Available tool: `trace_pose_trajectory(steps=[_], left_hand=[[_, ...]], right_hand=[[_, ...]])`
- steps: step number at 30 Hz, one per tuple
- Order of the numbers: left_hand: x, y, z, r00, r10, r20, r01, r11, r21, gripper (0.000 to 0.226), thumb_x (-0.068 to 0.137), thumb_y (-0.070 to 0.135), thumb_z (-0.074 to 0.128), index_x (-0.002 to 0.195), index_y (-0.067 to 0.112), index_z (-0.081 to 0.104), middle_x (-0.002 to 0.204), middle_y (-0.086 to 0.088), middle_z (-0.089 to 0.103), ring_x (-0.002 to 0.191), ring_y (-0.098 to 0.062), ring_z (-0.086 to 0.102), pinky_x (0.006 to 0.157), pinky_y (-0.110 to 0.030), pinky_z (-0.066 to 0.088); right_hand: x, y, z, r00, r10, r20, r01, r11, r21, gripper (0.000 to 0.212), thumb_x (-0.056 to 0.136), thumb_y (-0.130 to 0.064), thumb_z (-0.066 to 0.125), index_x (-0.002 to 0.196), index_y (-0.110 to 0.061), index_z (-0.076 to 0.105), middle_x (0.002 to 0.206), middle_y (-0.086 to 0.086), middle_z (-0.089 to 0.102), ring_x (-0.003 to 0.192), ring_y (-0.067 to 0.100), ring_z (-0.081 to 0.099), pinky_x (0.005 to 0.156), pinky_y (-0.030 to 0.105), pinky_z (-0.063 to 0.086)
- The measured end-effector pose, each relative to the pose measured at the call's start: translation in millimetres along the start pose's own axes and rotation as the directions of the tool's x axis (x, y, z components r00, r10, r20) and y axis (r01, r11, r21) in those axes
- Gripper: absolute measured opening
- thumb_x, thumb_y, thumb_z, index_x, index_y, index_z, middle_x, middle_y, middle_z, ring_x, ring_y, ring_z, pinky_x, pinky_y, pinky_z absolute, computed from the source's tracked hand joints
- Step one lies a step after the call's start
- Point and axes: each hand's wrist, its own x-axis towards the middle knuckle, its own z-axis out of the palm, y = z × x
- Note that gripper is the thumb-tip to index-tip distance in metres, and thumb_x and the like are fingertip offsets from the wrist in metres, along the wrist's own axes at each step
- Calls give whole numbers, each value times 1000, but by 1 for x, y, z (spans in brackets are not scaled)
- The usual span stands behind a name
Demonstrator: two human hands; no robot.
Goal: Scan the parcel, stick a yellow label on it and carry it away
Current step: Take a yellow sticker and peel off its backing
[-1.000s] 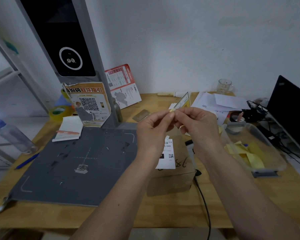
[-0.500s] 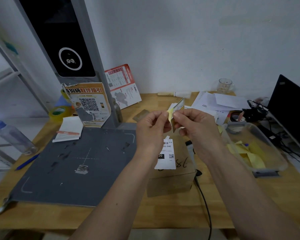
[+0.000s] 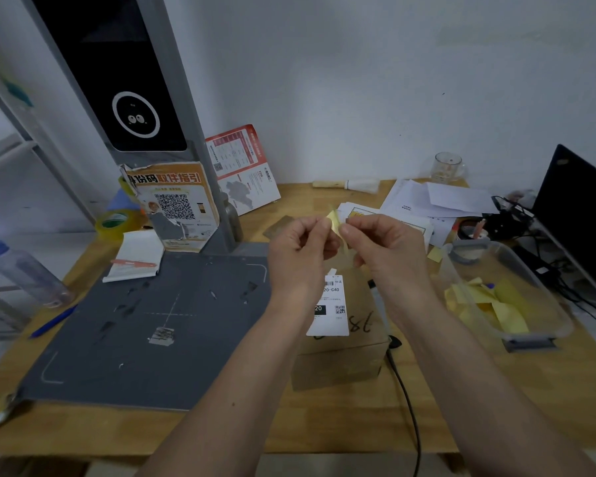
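A small brown cardboard parcel (image 3: pixel 344 356) with a white shipping label and handwritten digits lies on the wooden desk, just right of the grey scanner mat (image 3: pixel 145 325). Above it I hold a small yellow label (image 3: pixel 334 220) between both hands. My left hand (image 3: pixel 298 249) pinches its left edge with thumb and forefinger. My right hand (image 3: pixel 386 247) pinches the other edge. The label is bent and partly hidden by my fingers. The scanner column (image 3: pixel 124 98) with its dark screen rises at the back left.
A clear plastic tub (image 3: pixel 530 335) with yellow paper scraps stands at the right, next to a black monitor (image 3: pixel 578 215) and cables. Loose papers (image 3: pixel 427 201) and a glass mug (image 3: pixel 446 166) lie behind. At the left are a water bottle (image 3: pixel 25 273), blue pen (image 3: pixel 52 321), tape roll (image 3: pixel 114 223) and notepad (image 3: pixel 135 256).
The label stood upright above my fingers a second ago; now it is lower, bent and pulled apart between both hands. The parcel has not moved.
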Motion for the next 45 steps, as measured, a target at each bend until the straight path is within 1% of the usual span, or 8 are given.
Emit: trace_pose_trajectory(steps=[10,13,16,20,28,33,39,45], left_hand=[[-6,-1,1,995,-61,74,66,996,-58,13,85,15,68,95,7,72,90,-4,74,89,-18,71,79,-28,59],[-6,-2,0,993,-76,91,83,994,-71,12,85,11,68,97,9,72,78,8,73,86,-17,72,79,-31,60],[-5,-2,-1,994,-77,77,81,995,-54,17,86,10,67,101,5,72,87,-1,74,88,-21,72,77,-30,60],[-5,-2,-2,997,-71,40,71,997,-5,13,89,8,63,97,7,73,87,-8,73,83,-26,71,67,-21,59],[-1,1,-5,1000,-4,20,3,998,63,11,91,10,60,94,4,70,67,-2,62,60,-9,59,55,-10,50],[4,4,-4,999,1,-40,0,1000,15,15,92,8,59,98,0,70,88,-24,70,74,-22,65,61,-16,56],[2,4,-3,998,-18,-54,16,999,-35,16,90,7,60,102,-2,69,91,-16,71,72,-14,67,63,-17,57],[5,3,-6,998,-3,-70,5,999,41,13,91,9,60,97,4,70,84,-12,70,69,-14,63,60,-15,55]], right_hand=[[2,5,0,999,22,-47,-23,999,-27,6,82,-11,69,81,-9,74,76,14,73,67,38,64,54,29,48],[2,5,0,998,48,-41,-48,999,-3,8,83,-10,68,83,-6,74,73,11,73,63,26,67,50,22,48],[1,4,-1,997,66,-31,-66,998,5,8,84,-9,66,82,-7,73,69,7,69,60,12,62,51,20,49],[2,5,-2,995,99,-14,-98,994,42,8,85,-10,66,81,-7,72,67,9,65,58,11,58,51,21,48],[0,3,1,996,86,13,-87,993,78,15,86,-17,65,75,-8,71,65,5,64,60,10,58,50,21,47],[-5,3,4,999,12,53,-16,997,82,20,87,-26,63,86,-8,72,74,5,67,69,11,61,56,25,50],[-4,3,8,998,-58,30,60,996,-59,16,75,-13,76,82,-24,67,82,1,70,80,18,66,60,24,50],[-3,4,5,999,-41,21,42,997,-69,14,80,-12,72,69,-20,68,66,-2,66,49,6,53,52,18,48]])
